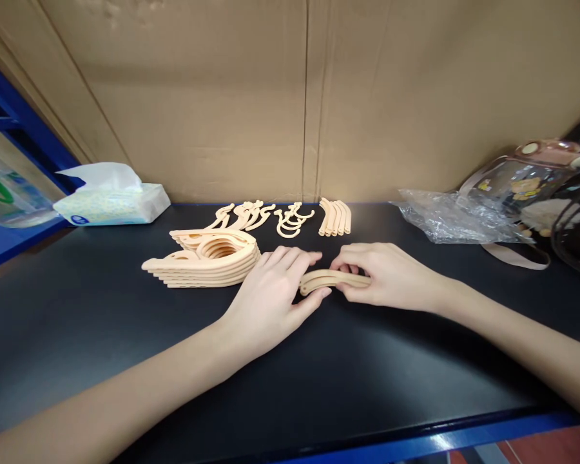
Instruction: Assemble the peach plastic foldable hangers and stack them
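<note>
Head view: my left hand (275,290) and right hand (384,274) both pinch 1 curved peach plastic strip (331,280), each gripping an end, low over the black table (125,348). A stack of hanger bodies (207,258) lies just left; hooks (270,218) and more strips (335,217) sit behind.
</note>
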`<act>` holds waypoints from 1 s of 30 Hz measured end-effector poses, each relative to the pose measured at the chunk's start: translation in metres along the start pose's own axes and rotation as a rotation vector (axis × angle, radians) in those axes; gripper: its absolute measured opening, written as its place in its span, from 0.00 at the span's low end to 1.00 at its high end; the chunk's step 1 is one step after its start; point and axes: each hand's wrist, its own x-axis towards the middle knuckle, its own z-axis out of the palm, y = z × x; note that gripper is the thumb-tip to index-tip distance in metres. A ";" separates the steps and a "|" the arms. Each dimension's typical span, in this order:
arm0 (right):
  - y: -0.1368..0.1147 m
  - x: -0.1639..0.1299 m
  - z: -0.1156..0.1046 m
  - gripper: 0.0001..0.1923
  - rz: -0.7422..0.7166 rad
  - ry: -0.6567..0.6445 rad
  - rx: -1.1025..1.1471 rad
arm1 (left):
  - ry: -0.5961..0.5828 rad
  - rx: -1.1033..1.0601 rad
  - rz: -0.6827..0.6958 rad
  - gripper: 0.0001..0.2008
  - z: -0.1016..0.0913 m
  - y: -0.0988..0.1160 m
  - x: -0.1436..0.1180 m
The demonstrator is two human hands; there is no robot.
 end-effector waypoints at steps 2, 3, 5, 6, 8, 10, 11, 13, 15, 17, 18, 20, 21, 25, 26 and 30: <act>-0.004 -0.004 0.004 0.07 -0.011 -0.008 0.041 | -0.054 -0.008 -0.002 0.12 -0.002 0.000 0.001; -0.005 -0.005 0.004 0.07 -0.014 -0.011 0.050 | -0.078 -0.014 -0.004 0.10 -0.003 0.000 0.002; -0.006 -0.007 0.005 0.09 -0.028 -0.018 0.051 | -0.114 -0.034 -0.014 0.08 -0.004 0.000 0.002; -0.006 -0.007 0.005 0.09 -0.036 -0.022 0.050 | -0.126 -0.041 -0.019 0.08 -0.004 0.001 0.002; -0.005 -0.007 0.004 0.10 -0.047 -0.033 0.050 | -0.139 -0.047 -0.020 0.07 -0.005 0.002 0.002; -0.006 -0.007 0.004 0.09 -0.050 -0.043 0.054 | -0.148 -0.042 -0.012 0.06 -0.007 0.003 0.002; -0.006 -0.007 0.005 0.09 -0.050 -0.048 0.059 | -0.150 -0.035 -0.006 0.05 -0.007 0.003 0.002; -0.007 -0.007 0.005 0.08 -0.052 -0.061 0.074 | -0.157 -0.015 0.005 0.05 -0.008 0.004 0.002; -0.008 -0.007 0.005 0.07 -0.056 -0.066 0.088 | -0.164 0.002 0.015 0.04 -0.008 0.004 0.001; -0.008 -0.007 0.005 0.06 -0.060 -0.064 0.097 | -0.167 0.005 0.027 0.04 -0.008 0.004 0.001; -0.007 -0.007 0.006 0.06 -0.061 -0.062 0.100 | -0.172 0.004 0.033 0.04 -0.008 0.004 0.001; -0.006 -0.008 0.005 0.06 -0.068 -0.065 0.102 | -0.186 0.003 0.042 0.05 -0.008 0.003 0.001; -0.006 -0.009 0.005 0.06 -0.077 -0.075 0.103 | -0.195 0.004 0.047 0.05 -0.008 0.003 0.001; 0.000 -0.007 0.002 0.14 -0.102 -0.069 0.115 | -0.219 0.018 0.055 0.05 -0.010 0.004 0.001; 0.002 -0.004 0.001 0.15 -0.093 -0.041 0.104 | -0.221 0.023 0.058 0.05 -0.010 0.005 0.001; 0.017 0.019 -0.006 0.11 -0.024 0.095 -0.028 | -0.222 0.026 0.073 0.05 -0.010 0.006 -0.001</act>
